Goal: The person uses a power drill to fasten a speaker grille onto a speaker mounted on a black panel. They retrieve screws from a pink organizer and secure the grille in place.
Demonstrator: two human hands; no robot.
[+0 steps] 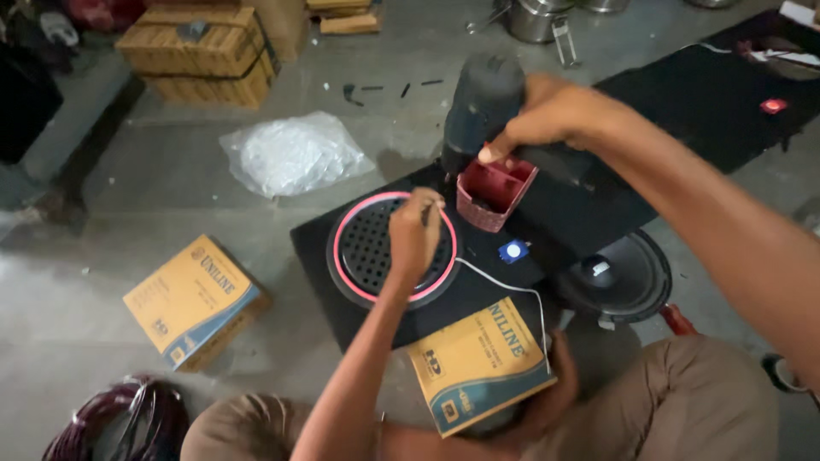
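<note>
My right hand (547,115) grips a dark power drill (483,107), held upright with its tip down near the edge of a round speaker grille with a pink ring (367,252). My left hand (414,230) rests on that grille with fingers pinched together near the drill tip, apparently on something small; I cannot tell what. The grille sits in a black carpeted speaker box (342,316). A small red container (495,192) stands on the box just under my right hand. A blue knob (512,251) and a white wire (521,294) lie on the box.
A loose black speaker cone (628,277) lies right of the box. Yellow-and-blue cartons lie at the left (192,299) and against my knee (474,363). A clear plastic bag (290,154), wooden crates (201,51), metal pots (534,17) and a coil of dark red wire (120,418) lie around on the concrete floor.
</note>
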